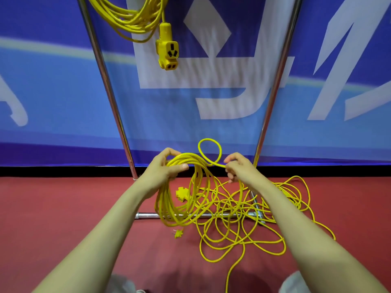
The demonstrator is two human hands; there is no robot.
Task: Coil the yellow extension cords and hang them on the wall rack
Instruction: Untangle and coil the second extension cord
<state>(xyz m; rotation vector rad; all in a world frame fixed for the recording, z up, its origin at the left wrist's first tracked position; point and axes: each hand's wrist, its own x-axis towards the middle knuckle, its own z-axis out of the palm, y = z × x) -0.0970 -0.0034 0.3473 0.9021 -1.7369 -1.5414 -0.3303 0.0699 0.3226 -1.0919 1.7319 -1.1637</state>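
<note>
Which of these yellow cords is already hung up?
The coil at the top left, hanging with its socket block dangling. The left hand grips a half-made coil, and a tangled cord lies on the floor.

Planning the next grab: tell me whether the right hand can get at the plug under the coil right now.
Probably not yet: the right hand pinches the cord, and the coil in the left hand hangs between it and the plug.

We cannot read any words or numbers here. The blue banner (53,92) has big white shapes (169,77) on it, but they are cut off, so we cannot tell what they say. The hanging yellow socket (168,51) shows no label we can read.
</note>
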